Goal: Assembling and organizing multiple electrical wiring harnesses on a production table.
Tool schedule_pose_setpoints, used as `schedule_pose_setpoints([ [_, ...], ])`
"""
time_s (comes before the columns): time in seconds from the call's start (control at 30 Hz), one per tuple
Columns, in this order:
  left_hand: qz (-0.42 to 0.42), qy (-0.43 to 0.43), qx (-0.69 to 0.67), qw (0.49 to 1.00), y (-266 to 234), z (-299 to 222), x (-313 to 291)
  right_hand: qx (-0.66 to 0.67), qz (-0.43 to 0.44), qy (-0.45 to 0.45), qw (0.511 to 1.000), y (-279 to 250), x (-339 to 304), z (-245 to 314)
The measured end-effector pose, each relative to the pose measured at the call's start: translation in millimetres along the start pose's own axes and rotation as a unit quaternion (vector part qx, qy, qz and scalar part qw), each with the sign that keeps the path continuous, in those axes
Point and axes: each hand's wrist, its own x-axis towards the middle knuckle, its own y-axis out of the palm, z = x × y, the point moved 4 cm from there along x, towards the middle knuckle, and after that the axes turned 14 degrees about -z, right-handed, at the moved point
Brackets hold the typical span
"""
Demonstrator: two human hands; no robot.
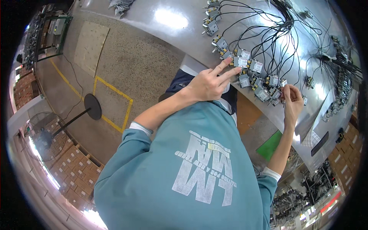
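Metal boxes [241, 62] are lining the table's [191, 42] near edge. Left hand [209, 85] is extending two spread fingers toward mid-row; right hand [293, 100] is curling at the row's right end, pinch unclear.

That shiny grey table [191, 44] carries a bundle of black cables [285, 26]. Small metal boxes [256, 67] lie in a cluster and a row on the bundle's near side and left. Well left of it lies crumpled grey cloth [120, 5]; to its right, a second bundle [347, 64] and, hard to make out, perhaps similar small parts [339, 84].
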Motion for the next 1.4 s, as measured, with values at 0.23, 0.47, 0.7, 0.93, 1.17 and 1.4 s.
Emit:
schedule_pose_setpoints([
  [0.23,-0.005,-0.007,-0.015,1.0,0.6,-9.4,4.7,-0.105,-0.07,-0.201,0.971,30.7,-35.5,69.9],
  [0.47,-0.032,-0.015,-0.122,0.992,39.0,-11.2,13.2,-0.129,0.031,-0.451,0.883,107.8,-31.4,118.1],
  [0.7,0.1,-0.006,-0.226,0.969,88.1,-47.3,7.5,-0.293,0.151,-0.463,0.823,161.0,-3.0,105.4],
  [0.93,0.132,0.037,-0.265,0.955,123.0,-55.7,-3.5,-0.299,0.134,-0.418,0.847,193.5,17.6,48.5],
  [1.17,0.069,0.045,-0.257,0.963,106.8,-41.0,-7.6,-0.133,0.138,-0.292,0.937,133.6,-1.4,66.3],
  [1.4,0.028,-0.057,-0.344,0.937,60.6,-12.1,7.6,-0.334,0.026,-0.371,0.866,41.3,-28.0,87.5],
])
